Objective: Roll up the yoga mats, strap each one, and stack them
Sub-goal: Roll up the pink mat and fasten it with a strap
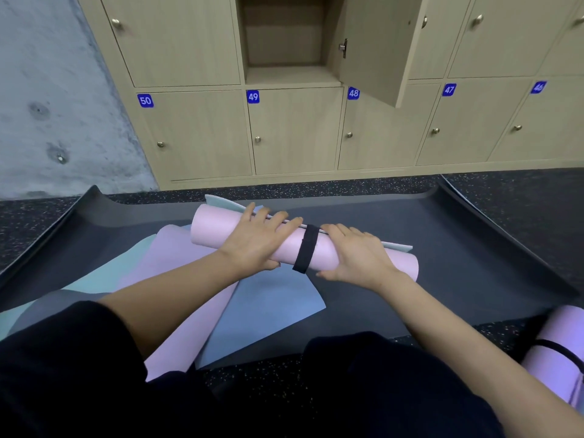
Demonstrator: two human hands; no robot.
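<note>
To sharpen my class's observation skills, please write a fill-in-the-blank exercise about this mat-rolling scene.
1. The roll under the left hand and right hand is coloured ____.
2. The strap round it is ____.
3. The open locker sits above the door numbered ____.
4. The second roll lies on the person's ____ side.
Missing words: pink; black; 49; right.

Speckled floor: dark grey mat flat; strapped lilac roll right
</note>
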